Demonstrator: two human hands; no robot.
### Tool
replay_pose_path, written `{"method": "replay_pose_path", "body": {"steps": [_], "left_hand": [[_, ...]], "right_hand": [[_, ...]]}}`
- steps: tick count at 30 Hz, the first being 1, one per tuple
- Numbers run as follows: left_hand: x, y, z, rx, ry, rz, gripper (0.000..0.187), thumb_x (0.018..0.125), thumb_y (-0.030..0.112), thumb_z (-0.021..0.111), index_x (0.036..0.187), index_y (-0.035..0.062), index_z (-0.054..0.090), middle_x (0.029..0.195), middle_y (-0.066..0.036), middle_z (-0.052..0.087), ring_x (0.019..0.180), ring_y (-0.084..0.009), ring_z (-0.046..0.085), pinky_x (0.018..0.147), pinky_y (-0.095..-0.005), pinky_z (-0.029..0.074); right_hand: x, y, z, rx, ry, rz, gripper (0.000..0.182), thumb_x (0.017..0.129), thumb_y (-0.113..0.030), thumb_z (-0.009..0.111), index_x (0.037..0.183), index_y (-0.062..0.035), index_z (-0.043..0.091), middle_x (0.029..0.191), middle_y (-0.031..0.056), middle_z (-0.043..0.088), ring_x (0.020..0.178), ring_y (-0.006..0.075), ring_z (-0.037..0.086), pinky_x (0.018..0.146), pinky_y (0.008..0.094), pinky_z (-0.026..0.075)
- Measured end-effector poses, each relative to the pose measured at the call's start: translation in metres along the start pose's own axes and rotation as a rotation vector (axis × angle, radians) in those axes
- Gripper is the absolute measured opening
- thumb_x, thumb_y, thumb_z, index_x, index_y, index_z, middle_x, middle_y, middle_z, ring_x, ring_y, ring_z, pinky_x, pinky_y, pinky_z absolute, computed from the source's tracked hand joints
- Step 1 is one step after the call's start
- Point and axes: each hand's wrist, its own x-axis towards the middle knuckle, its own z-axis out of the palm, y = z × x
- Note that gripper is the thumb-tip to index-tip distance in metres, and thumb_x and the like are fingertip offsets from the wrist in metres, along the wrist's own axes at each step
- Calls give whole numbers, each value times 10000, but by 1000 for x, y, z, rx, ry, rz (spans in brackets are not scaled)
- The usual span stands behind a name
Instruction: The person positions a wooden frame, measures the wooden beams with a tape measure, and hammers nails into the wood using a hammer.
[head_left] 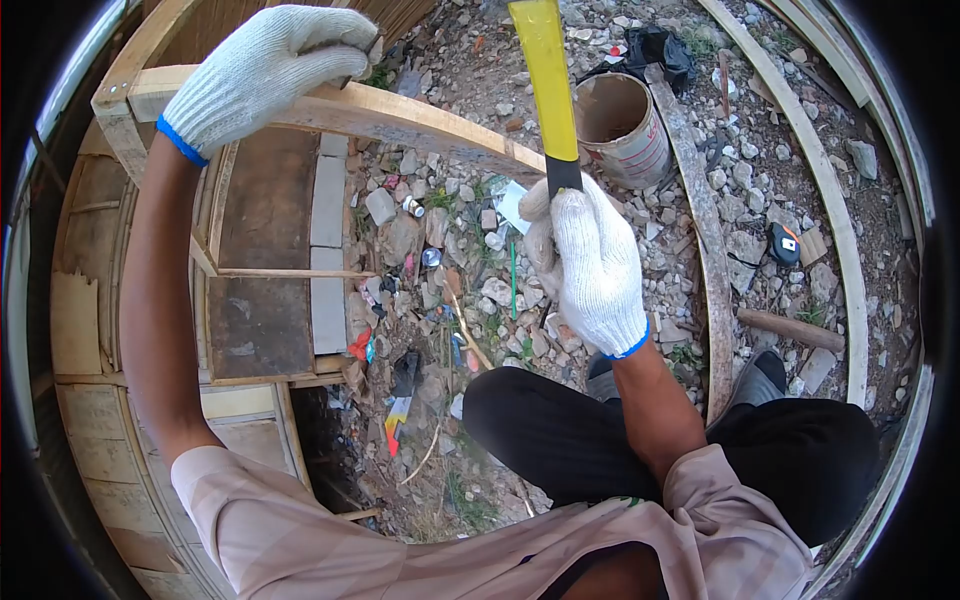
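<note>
My left hand [275,70], in a white knitted glove with a blue cuff, is closed at the upper left. Its thumb and fingers pinch a small dark thing that looks like a nail, right above the wooden beam [400,115]. My right hand [595,255], gloved the same way, is wrapped round the dark lower end of a hammer [548,90] with a yellow handle. The handle points up past the far end of the beam, and the hammer's head is cut off by the top edge of the view.
A dirty bucket [622,130] stands beyond my right hand. Long planks [700,230] lie across the rubble at right, near a tape measure [783,243]. Wooden framing with brown panels [262,325] stands at left. Stones and litter cover the ground.
</note>
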Motion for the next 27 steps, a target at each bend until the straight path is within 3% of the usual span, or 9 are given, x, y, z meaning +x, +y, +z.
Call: {"method": "replay_pose_path", "body": {"steps": [5, 8, 13, 15, 17, 21, 23, 25, 27], "left_hand": [[-1, 4, -1, -18, -35, -39, 318, 974, 206, 626, 1196, -18, 672, 1021, -112, 710, 965, -213, 683, 951, -329, 530], [-1, 2, -1, -37, -41, 31, 320, 967, 200, 634, 1197, -18, 674, 1017, -112, 713, 954, -211, 685, 936, -328, 532], [-3, 2, 3, -42, 14, 29, 292, 958, 191, 638, 1154, -19, 686, 984, -108, 708, 920, -208, 680, 914, -328, 532], [-3, 2, 2, -28, 26, 26, 285, 956, 189, 639, 1144, -19, 688, 978, -107, 707, 917, -207, 679, 911, -328, 532], [0, 4, -1, -47, -13, 35, 288, 956, 191, 641, 1139, -24, 692, 979, -107, 709, 922, -202, 681, 908, -329, 531], [2, 10, -5, -23, -66, -10, 289, 955, 186, 641, 1148, -24, 692, 987, -102, 712, 926, -193, 682, 898, -326, 533], [-2, 5, 1, -81, -4, -25, 278, 946, 173, 647, 1139, -20, 696, 972, -98, 707, 903, -185, 675, 877, -320, 534], [-4, 6, 3, -94, 8, -31, 276, 942, 165, 649, 1141, -19, 697, 964, -98, 705, 892, -180, 670, 869, -316, 534], [-2, 8, 0, -94, 40, -26, 274, 938, 157, 650, 1144, -18, 697, 956, -97, 704, 881, -176, 666, 861, -312, 534]], "right_hand": [[-4, 1, 7, -36, 18, 50, 264, 1031, -173, 497, 1113, 48, 615, 687, 152, 597, 590, 279, 613, 537, 398, 440], [0, 26, 12, -649, 4, -569, 215, 960, -79, 569, 1090, 90, 593, 929, 224, 633, 879, 363, 627, 725, 476, 479], [-5, -3, 14, -112, 15, -114, 201, 1019, -133, 509, 1036, 45, 602, 767, 149, 620, 677, 302, 612, 606, 393, 463], [-12, 3, 21, 165, 95, -2, 392, 1075, -330, 438, 1089, 24, 604, 682, 92, 576, 578, 121, 548, 512, 304, 406], [-10, 14, 26, 223, 116, -42, 391, 1086, -335, 407, 1050, 4, 599, 674, 50, 564, 540, 90, 499, 503, 274, 377], [1, 22, 23, -493, 130, -588, 365, 1090, -354, 402, 1003, -38, 563, 664, 10, 522, 504, 67, 420, 455, 240, 315], [-12, -9, 21, 185, 49, 64, 352, 1090, -351, 412, 1018, -39, 558, 673, 16, 517, 511, 72, 425, 453, 246, 323], [-16, -4, 28, 91, 102, -100, 358, 1086, -381, 421, 1034, -51, 549, 665, 4, 498, 511, 63, 407, 449, 238, 314], [-13, -12, 36, 524, 226, 3, 366, 1084, -402, 419, 1047, -60, 544, 656, -4, 483, 507, 64, 395, 448, 232, 308]]}}
